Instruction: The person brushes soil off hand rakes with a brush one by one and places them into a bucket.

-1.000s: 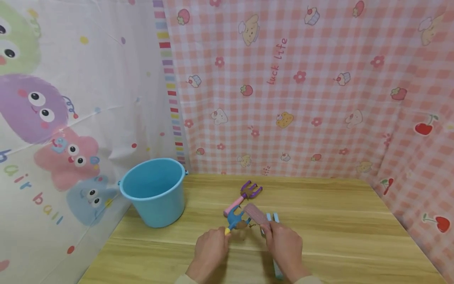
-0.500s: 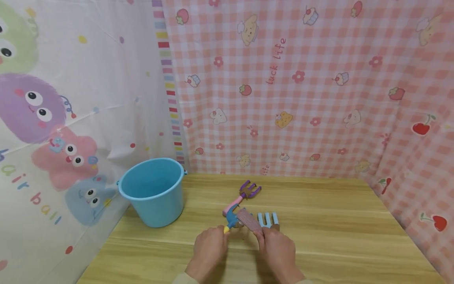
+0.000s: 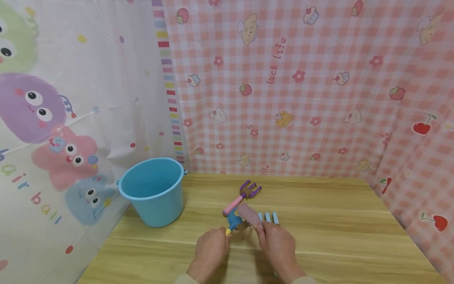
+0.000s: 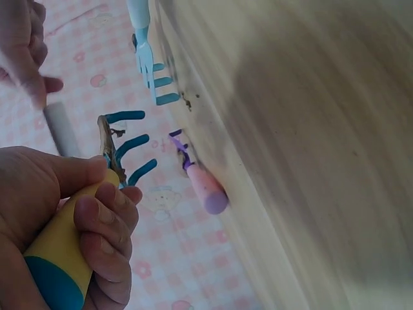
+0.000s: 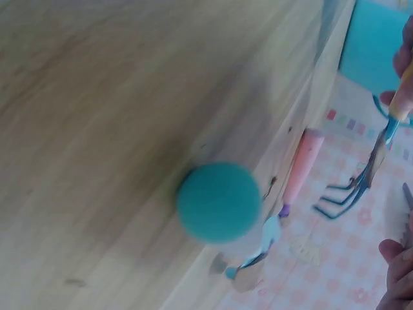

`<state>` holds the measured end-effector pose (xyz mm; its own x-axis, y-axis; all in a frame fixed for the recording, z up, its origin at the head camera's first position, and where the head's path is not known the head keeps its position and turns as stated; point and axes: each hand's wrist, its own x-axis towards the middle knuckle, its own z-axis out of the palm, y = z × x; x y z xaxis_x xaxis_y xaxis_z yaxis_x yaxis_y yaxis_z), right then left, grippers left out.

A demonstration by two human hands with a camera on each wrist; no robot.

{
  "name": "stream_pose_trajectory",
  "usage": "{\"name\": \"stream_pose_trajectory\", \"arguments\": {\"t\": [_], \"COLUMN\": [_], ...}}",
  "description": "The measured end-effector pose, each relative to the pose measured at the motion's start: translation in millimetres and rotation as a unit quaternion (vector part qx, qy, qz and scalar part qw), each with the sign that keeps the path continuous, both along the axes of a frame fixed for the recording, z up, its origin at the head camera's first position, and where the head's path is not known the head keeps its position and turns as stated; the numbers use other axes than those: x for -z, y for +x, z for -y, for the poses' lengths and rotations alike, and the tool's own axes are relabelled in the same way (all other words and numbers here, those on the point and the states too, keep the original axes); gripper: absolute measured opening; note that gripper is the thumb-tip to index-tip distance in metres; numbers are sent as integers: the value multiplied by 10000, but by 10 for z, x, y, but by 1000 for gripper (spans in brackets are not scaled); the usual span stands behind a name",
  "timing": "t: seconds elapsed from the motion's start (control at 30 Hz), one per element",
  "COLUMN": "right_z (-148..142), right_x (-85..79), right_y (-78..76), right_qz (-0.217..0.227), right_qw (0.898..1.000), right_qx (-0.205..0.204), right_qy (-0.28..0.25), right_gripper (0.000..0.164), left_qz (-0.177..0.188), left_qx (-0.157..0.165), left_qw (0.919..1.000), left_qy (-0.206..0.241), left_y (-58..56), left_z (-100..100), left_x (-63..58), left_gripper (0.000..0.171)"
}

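My left hand (image 3: 212, 246) grips the yellow handle of a small hand rake (image 4: 64, 239), whose blue prongs carry brown dirt. In my right hand (image 3: 279, 244) is a pinkish-grey brush (image 3: 249, 214), pinched near its end. The brush overlaps the rake's head in the head view and hides part of it. Behind the rake lies a purple hand rake with a pink handle (image 3: 232, 206), brown dirt on its prongs. A light blue hand rake (image 3: 274, 217) lies on the table beneath my right hand, which hides much of it.
A light blue bucket (image 3: 159, 211) stands at the table's left side. Dark crumbs (image 4: 186, 101) are scattered on the wooden table (image 3: 337, 228). A pink checked cloth (image 3: 319, 98) hangs behind it, and a white printed cloth (image 3: 106, 90) at the left.
My right hand has shifted left, and the brush has moved down over the rake's head and back up. The left hand keeps the rake at nearly the same place.
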<state>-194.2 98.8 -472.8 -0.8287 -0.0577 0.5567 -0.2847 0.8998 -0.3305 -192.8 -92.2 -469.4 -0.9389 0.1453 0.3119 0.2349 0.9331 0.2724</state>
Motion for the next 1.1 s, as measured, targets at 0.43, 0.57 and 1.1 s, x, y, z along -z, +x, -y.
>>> {"name": "stream_pose_trajectory", "arguments": {"t": [0.43,0.57,1.1], "right_z": [-6,-42,-152], "right_x": [43,59,-42], "right_y": [47,43,-38], "right_qz": [163,296,387], "right_qw": [9997,9993,9990], "right_qx": [105,196,205], "right_qy": [117,95,-100], "right_gripper": [29,27,32], "left_qz": [21,-15,-58], "left_qx": [-217,-136,-104], "left_qw": [9997,9999,9999], "left_qy": [61,48,9], "left_y": [-30,-14,-16], "left_z": [18,18,5], "left_x": [-107,-87,-20], "left_gripper": [23,24,23]}}
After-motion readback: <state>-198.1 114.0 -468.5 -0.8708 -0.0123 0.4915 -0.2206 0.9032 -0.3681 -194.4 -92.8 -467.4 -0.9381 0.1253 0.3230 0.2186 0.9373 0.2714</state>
